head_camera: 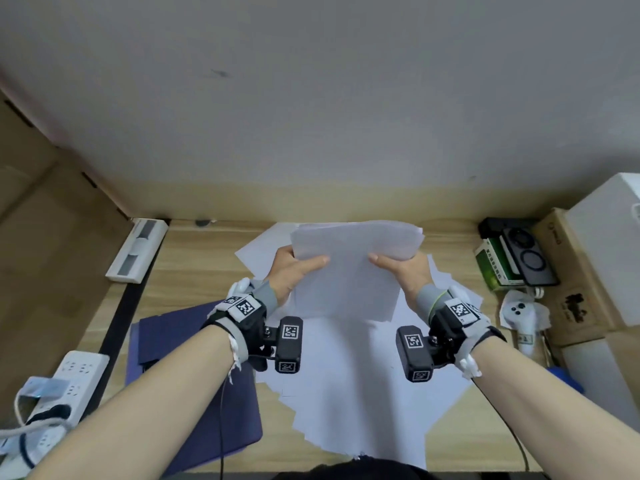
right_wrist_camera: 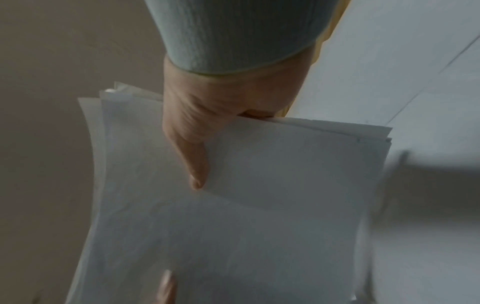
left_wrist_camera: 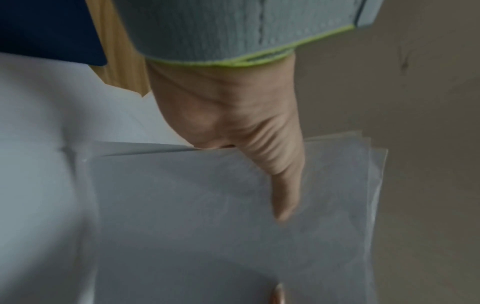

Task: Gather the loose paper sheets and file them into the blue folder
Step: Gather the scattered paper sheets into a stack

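Stack of sheets up off the desk, pinched between my two hands, not yet filed.

I hold the stack of sheets (head_camera: 349,268) above the desk's (head_camera: 194,268) far-middle part, my left hand (head_camera: 294,268) pinching its left edge and my right hand (head_camera: 403,271) its right edge, thumbs on top. Its edges look uneven, so I judge squaring comes next. More loose sheets (head_camera: 356,386) lie fanned beneath, too overlapped to count. One blue folder (head_camera: 194,393) lies shut near the front-left edge. I judge gathering partway done, filing unstarted.
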The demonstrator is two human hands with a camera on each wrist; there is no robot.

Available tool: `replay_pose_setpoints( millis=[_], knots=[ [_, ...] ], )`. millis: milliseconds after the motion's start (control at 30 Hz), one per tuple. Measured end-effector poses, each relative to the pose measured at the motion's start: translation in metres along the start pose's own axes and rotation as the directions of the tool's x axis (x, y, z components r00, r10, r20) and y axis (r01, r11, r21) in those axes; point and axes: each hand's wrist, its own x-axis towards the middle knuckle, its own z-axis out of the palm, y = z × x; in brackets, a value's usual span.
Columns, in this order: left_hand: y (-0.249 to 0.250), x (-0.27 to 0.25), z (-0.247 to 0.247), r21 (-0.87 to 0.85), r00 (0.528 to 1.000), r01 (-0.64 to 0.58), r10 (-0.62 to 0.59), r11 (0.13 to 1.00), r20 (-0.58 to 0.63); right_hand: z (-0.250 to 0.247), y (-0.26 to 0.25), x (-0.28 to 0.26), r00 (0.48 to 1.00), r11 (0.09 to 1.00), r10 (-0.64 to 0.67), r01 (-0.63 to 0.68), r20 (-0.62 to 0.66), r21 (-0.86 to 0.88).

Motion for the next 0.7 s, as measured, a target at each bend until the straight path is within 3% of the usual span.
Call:
replay_pose_setpoints(
  millis=[167,367,500,700],
  knots=[
    [-0.012,-0.015,-0.002,0.062,1.000,-0.019,0.019,0.998,-0.013,0.006,0.029,-0.019,0.996,0.995,0.091,-0.090,0.025,-0.039],
    [-0.021,-0.019,-0.011,0.090,0.997,-0.070,0.072,0.993,-0.022,0.007,0.033,-0.028,0.998,0.998,0.059,-0.059,0.003,-0.010],
    [-0.033,-0.024,-0.019,0.134,1.000,-0.020,0.021,0.991,-0.006,0.007,0.039,-0.039,0.998,0.998,0.057,-0.057,-0.007,-0.038],
    [-0.018,-0.020,-0.002,-0.001,0.999,-0.017,0.017,1.000,0.033,0.014,0.018,-0.036,0.996,0.999,0.007,-0.004,-0.084,0.039]
  ],
)
